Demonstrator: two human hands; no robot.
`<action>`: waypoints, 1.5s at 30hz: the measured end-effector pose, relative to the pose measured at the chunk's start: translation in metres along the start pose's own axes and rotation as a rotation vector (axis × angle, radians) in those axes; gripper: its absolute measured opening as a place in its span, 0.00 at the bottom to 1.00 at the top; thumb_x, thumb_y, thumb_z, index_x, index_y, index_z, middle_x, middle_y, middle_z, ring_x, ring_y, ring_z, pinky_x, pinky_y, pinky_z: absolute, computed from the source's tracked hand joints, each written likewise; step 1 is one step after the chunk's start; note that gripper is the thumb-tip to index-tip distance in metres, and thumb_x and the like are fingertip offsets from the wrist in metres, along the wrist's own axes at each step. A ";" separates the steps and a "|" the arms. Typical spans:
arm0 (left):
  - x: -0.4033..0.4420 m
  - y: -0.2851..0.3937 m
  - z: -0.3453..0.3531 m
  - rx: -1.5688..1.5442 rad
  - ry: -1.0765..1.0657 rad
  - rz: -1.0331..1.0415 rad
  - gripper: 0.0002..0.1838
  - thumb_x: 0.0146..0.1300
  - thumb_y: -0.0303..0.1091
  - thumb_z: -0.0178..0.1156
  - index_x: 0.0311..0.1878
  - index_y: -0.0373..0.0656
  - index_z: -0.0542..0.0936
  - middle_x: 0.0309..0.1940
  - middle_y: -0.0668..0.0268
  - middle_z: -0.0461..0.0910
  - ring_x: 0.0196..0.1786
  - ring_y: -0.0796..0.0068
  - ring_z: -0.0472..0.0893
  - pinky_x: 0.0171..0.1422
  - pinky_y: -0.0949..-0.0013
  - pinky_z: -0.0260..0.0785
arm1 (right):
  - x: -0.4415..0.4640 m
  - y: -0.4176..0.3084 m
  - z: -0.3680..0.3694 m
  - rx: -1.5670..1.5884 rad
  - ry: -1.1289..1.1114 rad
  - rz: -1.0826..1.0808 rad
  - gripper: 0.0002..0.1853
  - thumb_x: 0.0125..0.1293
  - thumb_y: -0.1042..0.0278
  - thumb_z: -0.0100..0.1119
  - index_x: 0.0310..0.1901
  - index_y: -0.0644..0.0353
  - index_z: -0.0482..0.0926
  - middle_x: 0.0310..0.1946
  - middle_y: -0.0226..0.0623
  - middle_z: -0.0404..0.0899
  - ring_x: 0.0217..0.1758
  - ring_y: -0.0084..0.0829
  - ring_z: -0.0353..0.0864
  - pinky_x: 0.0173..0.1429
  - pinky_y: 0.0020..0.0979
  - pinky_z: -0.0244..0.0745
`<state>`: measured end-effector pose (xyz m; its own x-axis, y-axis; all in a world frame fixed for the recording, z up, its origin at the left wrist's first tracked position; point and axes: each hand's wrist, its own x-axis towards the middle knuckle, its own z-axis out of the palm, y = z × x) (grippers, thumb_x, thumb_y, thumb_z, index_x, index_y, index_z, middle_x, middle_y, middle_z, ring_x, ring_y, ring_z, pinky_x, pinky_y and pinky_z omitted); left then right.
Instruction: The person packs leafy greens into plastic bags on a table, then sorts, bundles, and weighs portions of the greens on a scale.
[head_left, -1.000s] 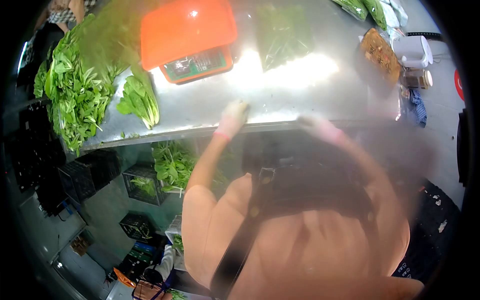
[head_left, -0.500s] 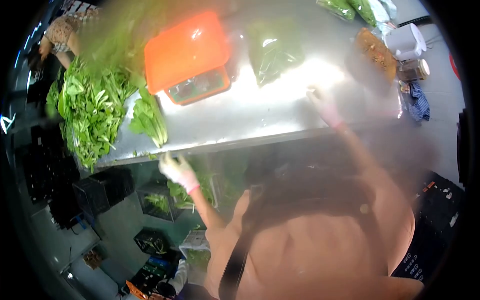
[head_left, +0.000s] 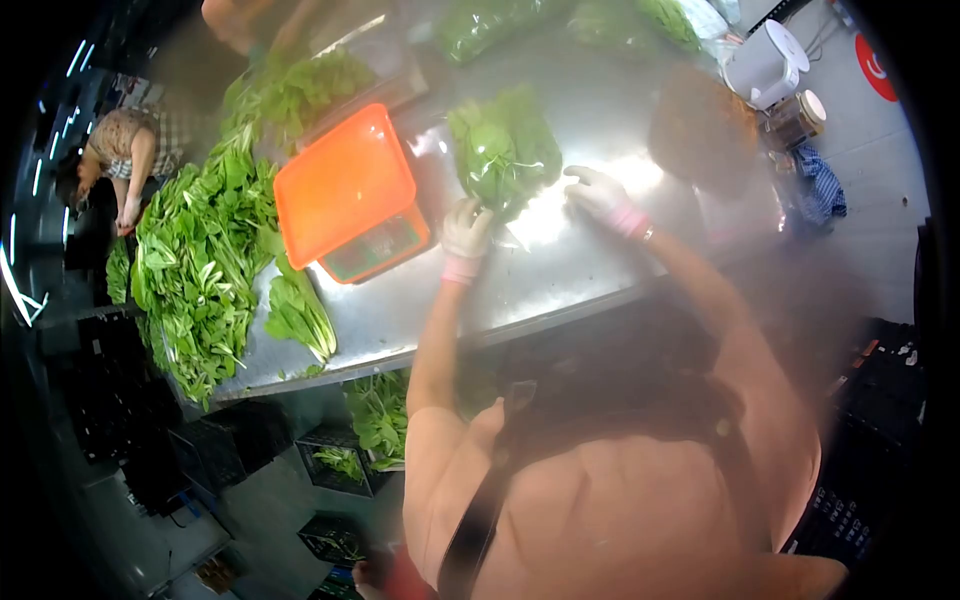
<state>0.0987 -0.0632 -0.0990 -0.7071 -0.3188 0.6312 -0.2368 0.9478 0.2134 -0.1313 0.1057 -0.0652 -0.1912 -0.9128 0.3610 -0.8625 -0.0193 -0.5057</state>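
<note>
A clear plastic bag of leafy greens (head_left: 500,145) lies on the steel table. My left hand (head_left: 466,238), in a white glove with a pink cuff, is at the bag's lower left corner. Its fingers reach forward against the plastic, and no firm grip shows. To the right of the bag is my right hand (head_left: 604,198), gloved the same way, with its fingers apart, slightly bent and holding nothing. Left of my hands, an orange plastic basket (head_left: 345,195) stands tilted. A loose bunch of greens (head_left: 300,315) lies near the table's front edge.
A big heap of leafy greens (head_left: 205,270) covers the table's left end. More bagged greens (head_left: 495,25) lie at the back. A white device (head_left: 765,65), a lidded jar (head_left: 795,120) and a blue cloth (head_left: 820,185) sit right. Crates (head_left: 340,460) stand below; another person (head_left: 125,150) bends at left.
My left hand has moved from the front edge near the loose bunch to the bag's lower corner. My right hand has come closer to the bag. The view has shifted.
</note>
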 end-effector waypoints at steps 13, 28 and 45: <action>0.039 0.025 -0.003 -0.474 0.253 -0.235 0.10 0.58 0.24 0.52 0.41 0.39 0.79 0.43 0.59 0.79 0.45 0.61 0.76 0.52 0.65 0.68 | 0.031 -0.005 -0.015 0.955 0.176 0.634 0.07 0.65 0.74 0.45 0.42 0.65 0.70 0.36 0.38 0.77 0.29 0.22 0.76 0.36 0.23 0.74; 0.047 0.039 0.004 -0.850 0.352 -1.010 0.10 0.66 0.32 0.50 0.38 0.34 0.77 0.32 0.69 0.76 0.35 0.81 0.71 0.42 0.77 0.65 | 0.027 0.016 -0.035 0.694 0.017 0.392 0.21 0.50 0.77 0.62 0.49 0.59 0.77 0.48 0.32 0.69 0.47 0.23 0.71 0.49 0.24 0.71; 0.022 0.033 0.032 -0.884 0.237 -1.001 0.08 0.64 0.30 0.55 0.40 0.36 0.76 0.33 0.68 0.77 0.36 0.79 0.75 0.43 0.75 0.68 | 0.064 0.043 0.018 0.898 0.304 0.352 0.15 0.70 0.61 0.46 0.45 0.67 0.70 0.40 0.44 0.76 0.40 0.36 0.82 0.41 0.31 0.79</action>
<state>0.0542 -0.0389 -0.1023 -0.3331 -0.9427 0.0172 -0.0106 0.0220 0.9997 -0.1720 0.0389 -0.0783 -0.5861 -0.7855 0.1987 -0.0860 -0.1835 -0.9792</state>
